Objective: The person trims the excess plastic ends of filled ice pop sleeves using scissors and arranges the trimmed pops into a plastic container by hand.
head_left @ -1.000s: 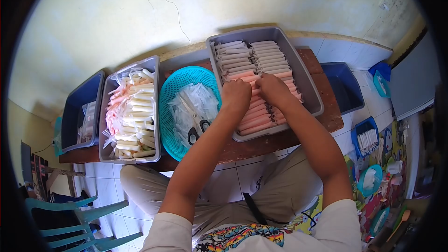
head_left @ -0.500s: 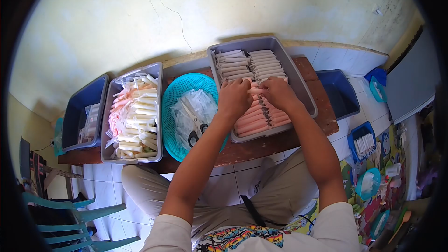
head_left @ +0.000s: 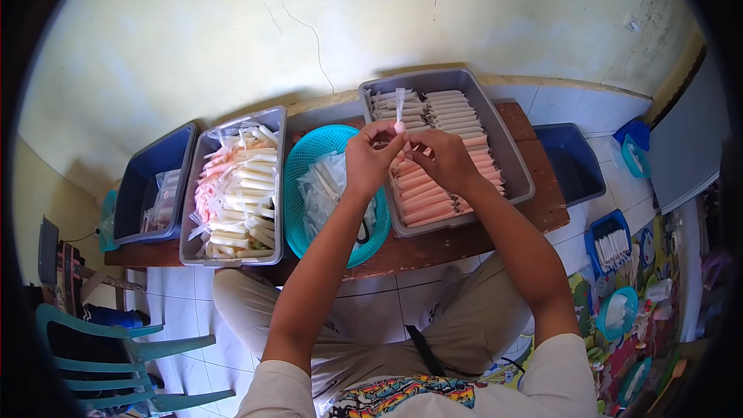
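Observation:
Above the right-hand grey tray (head_left: 507, 147), a pink tube in clear plastic (head_left: 399, 127) stands upright with its loose plastic end pointing up. My left hand (head_left: 373, 156) pinches it near the top. My right hand (head_left: 443, 159) has its fingertips closed at its lower part, which the fingers largely hide. Under my hands the tray holds rows of pink tubes (head_left: 428, 207) at the front and pale grey-white tubes (head_left: 453, 112) behind. Left of the tray, a turquoise basket (head_left: 309, 147) contains clear plastic bags and scissors (head_left: 329, 186), partly behind my left forearm.
Another grey tray (head_left: 280, 135) holds pink and cream tubes in plastic. A dark blue bin (head_left: 139, 166) stands at the far left of the wooden bench (head_left: 379, 255). At right are a blue tub (head_left: 573, 159) and a small blue basket (head_left: 592, 244). A green chair (head_left: 131, 364) is lower left.
My hands have lifted off the pink rows and come together, with a pink tube now upright between them. The view has shifted slightly, moving the trays and basket rightward in frame.

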{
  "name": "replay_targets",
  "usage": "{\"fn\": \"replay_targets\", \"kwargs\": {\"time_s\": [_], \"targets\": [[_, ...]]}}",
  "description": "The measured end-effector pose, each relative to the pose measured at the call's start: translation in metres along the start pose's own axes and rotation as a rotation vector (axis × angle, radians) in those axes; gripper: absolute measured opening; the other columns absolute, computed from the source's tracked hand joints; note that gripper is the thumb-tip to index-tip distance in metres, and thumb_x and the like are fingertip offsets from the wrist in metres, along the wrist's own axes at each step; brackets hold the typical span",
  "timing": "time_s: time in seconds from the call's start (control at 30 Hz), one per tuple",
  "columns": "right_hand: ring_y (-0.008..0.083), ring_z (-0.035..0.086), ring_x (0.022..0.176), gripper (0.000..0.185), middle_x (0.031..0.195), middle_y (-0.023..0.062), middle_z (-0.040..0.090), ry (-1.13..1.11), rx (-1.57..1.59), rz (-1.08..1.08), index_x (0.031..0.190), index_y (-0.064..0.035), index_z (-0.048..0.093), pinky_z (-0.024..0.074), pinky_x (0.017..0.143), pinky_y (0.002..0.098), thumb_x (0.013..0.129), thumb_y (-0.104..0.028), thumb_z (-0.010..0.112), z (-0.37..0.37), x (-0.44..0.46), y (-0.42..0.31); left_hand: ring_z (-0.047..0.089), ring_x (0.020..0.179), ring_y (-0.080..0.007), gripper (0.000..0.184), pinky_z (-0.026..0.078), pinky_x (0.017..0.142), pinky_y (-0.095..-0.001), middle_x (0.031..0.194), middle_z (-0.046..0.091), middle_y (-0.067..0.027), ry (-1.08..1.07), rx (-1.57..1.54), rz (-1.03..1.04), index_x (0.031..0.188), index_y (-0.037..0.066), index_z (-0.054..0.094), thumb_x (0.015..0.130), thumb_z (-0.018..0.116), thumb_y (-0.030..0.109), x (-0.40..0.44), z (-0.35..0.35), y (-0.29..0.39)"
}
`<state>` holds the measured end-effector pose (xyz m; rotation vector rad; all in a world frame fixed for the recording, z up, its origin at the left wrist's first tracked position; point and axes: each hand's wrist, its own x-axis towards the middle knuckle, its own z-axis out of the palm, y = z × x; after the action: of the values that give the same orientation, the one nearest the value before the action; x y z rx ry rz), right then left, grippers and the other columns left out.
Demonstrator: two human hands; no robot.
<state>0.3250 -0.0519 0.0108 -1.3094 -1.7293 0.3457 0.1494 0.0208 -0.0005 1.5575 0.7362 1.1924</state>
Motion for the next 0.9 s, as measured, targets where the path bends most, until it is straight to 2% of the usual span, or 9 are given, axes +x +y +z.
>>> {"fn": "replay_targets", "kwargs": {"time_s": [0.23, 0.33, 0.4, 0.43, 0.5, 0.6, 0.73, 0.83, 0.9], "targets": [[0.0276, 0.078, 0.087, 0.027, 0.106, 0.0158, 0.078, -0.085, 0.007, -0.006, 0.122, -0.0030, 0.075, 0.0620, 0.079, 0.0384, 0.097, -0.011, 0.075, 0.011, 0.002, -0.018, 0.076, 0.093, -0.0146, 0.025, 0.061, 0.080, -0.0293, 0.106, 0.078, -0.0094, 0.008, 0.031, 0.040, 0.118, 0.002, 0.079, 0.095, 0.083, 0.010, -0.014, -0.019, 0.000], [0.0272, 0.078, 0.090, 0.030, 0.108, 0.0181, 0.078, -0.023, 0.123, 0.060, 0.127, -0.0030, 0.074, 0.0625, 0.081, 0.0391, 0.099, -0.011, 0.072, 0.017, 0.005, -0.023, 0.077, 0.093, -0.0170, 0.025, 0.062, 0.081, -0.0305, 0.107, 0.077, -0.0110, 0.010, 0.144, 0.137, 0.118, 0.002, 0.079, 0.094, 0.083, 0.007, -0.019, -0.029, 0.011], [0.0244, 0.079, 0.093, 0.030, 0.110, 0.0190, 0.078, 0.111, 0.187, 0.055, 0.130, -0.0016, 0.072, 0.0622, 0.081, 0.0367, 0.101, -0.012, 0.070, 0.023, 0.009, -0.024, 0.075, 0.094, -0.0137, 0.022, 0.060, 0.085, -0.0283, 0.107, 0.077, -0.0087, 0.031, 0.215, 0.164, 0.116, 0.001, 0.080, 0.095, 0.082, 0.007, -0.020, -0.034, 0.018], [0.0244, 0.079, 0.093, 0.030, 0.110, 0.0190, 0.078, 0.109, 0.188, 0.055, 0.130, -0.0016, 0.072, 0.0622, 0.081, 0.0367, 0.101, -0.012, 0.070, 0.025, 0.011, -0.027, 0.075, 0.094, -0.0137, 0.022, 0.060, 0.085, -0.0283, 0.107, 0.077, -0.0087, 0.033, 0.217, 0.163, 0.116, 0.001, 0.080, 0.095, 0.082, 0.007, -0.021, -0.037, 0.022], [0.0152, 0.074, 0.104, 0.032, 0.116, 0.0112, 0.076, 0.124, 0.273, 0.033, 0.137, 0.0005, 0.068, 0.0632, 0.083, 0.0325, 0.108, -0.012, 0.063, 0.025, 0.015, -0.037, 0.076, 0.092, -0.0147, 0.023, 0.061, 0.084, -0.0283, 0.105, 0.076, -0.0082, 0.057, 0.251, 0.265, 0.117, 0.000, 0.079, 0.094, 0.083, 0.005, -0.020, -0.042, 0.030], [0.0180, 0.077, 0.096, 0.027, 0.111, 0.0153, 0.077, 0.196, 0.426, 0.008, 0.128, 0.0015, 0.072, 0.0605, 0.080, 0.0319, 0.107, -0.013, 0.066, 0.033, 0.022, -0.057, 0.077, 0.091, -0.0157, 0.024, 0.062, 0.084, -0.0289, 0.100, 0.075, -0.0081, 0.071, 0.284, 0.309, 0.116, 0.000, 0.079, 0.092, 0.083, 0.002, -0.018, -0.050, 0.042], [0.0176, 0.077, 0.098, 0.027, 0.111, 0.0146, 0.077, 0.157, 0.441, -0.006, 0.128, 0.0023, 0.072, 0.0606, 0.081, 0.0325, 0.107, -0.013, 0.066, 0.044, 0.028, -0.057, 0.077, 0.090, -0.0164, 0.023, 0.063, 0.082, -0.0295, 0.098, 0.074, -0.0083, 0.074, 0.394, 0.377, 0.114, 0.001, 0.080, 0.091, 0.083, 0.000, -0.019, -0.063, 0.046], [0.0176, 0.077, 0.100, 0.028, 0.112, 0.0157, 0.077, 0.129, 0.415, 0.012, 0.127, 0.0031, 0.072, 0.0605, 0.082, 0.0317, 0.106, -0.015, 0.068, 0.052, 0.030, -0.058, 0.078, 0.087, -0.0181, 0.025, 0.064, 0.078, -0.0305, 0.098, 0.073, -0.0101, 0.075, 0.470, 0.346, 0.113, 0.002, 0.081, 0.088, 0.085, 0.000, -0.023, -0.075, 0.041], [0.0169, 0.077, 0.099, 0.029, 0.109, 0.0159, 0.079, 0.133, 0.427, 0.070, 0.123, 0.0032, 0.074, 0.0601, 0.082, 0.0311, 0.103, -0.018, 0.073, 0.058, 0.032, -0.060, 0.078, 0.084, -0.0202, 0.028, 0.063, 0.075, -0.0310, 0.097, 0.073, -0.0110, 0.043, 0.596, 0.423, 0.113, 0.002, 0.081, 0.085, 0.086, 0.001, -0.027, -0.083, 0.040]]}}
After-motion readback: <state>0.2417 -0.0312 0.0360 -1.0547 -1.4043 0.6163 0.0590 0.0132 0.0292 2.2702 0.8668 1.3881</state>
